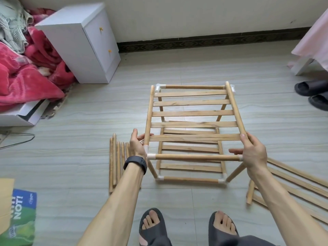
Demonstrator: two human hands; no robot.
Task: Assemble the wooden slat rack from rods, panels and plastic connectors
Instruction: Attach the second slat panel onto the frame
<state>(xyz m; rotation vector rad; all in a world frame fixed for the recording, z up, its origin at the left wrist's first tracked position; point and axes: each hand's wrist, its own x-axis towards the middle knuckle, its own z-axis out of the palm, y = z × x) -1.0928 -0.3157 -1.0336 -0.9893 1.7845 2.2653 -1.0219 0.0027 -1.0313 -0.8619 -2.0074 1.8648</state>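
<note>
A wooden slat panel (194, 113) lies across the top of the rack frame (193, 158), which stands on the floor with white plastic connectors (150, 156) at its corners. My left hand (137, 145) grips the panel's left side rod near the front corner. My right hand (253, 153) holds the right side rod, thumb on top. The panel's far right end (228, 86) sits raised beside the back connector. A lower slat shelf (190, 148) shows through the gaps.
Several loose rods (115, 162) lie on the floor left of the rack; spare slats and a rod (287, 183) lie to the right. A white cabinet (85, 45) and red blanket (26, 71) stand back left. Black slippers (312, 93) lie at the right.
</note>
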